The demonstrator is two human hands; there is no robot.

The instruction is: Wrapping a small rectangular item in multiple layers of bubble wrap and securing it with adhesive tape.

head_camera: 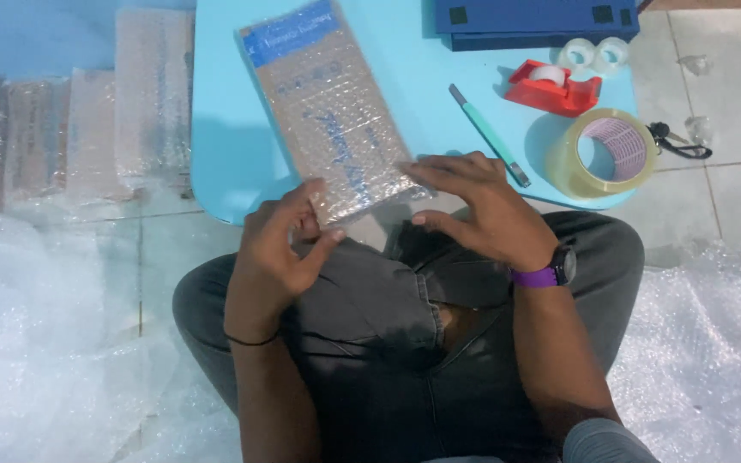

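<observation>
At the far left, a row of wrapped parcels [70, 129] lies on the floor, with loose bubble wrap [36, 334] spread over the tiles below them. The left hand [280, 249] pinches the near corner of a flat package [332, 111], thumb and fingers closed on its bubble-wrapped edge. The package is brown with a blue strip at its far end; it lies slanted across the light blue table [225, 103], its near end jutting past the table edge over the person's lap. The right hand [473, 206] rests just beside that near end, fingers spread and slightly curled, fingertips touching the wrap at the package's right corner; it clamps nothing. A purple-strapped watch [551, 273] sits on that wrist. Further right on the table lie a green cutter [489, 135], a red tape dispenser [555, 86], two small clear tape rolls [593, 53] and a big roll of clear packing tape [606, 153]. A dark blue box [533, 21] sits at the table's far edge.
</observation>
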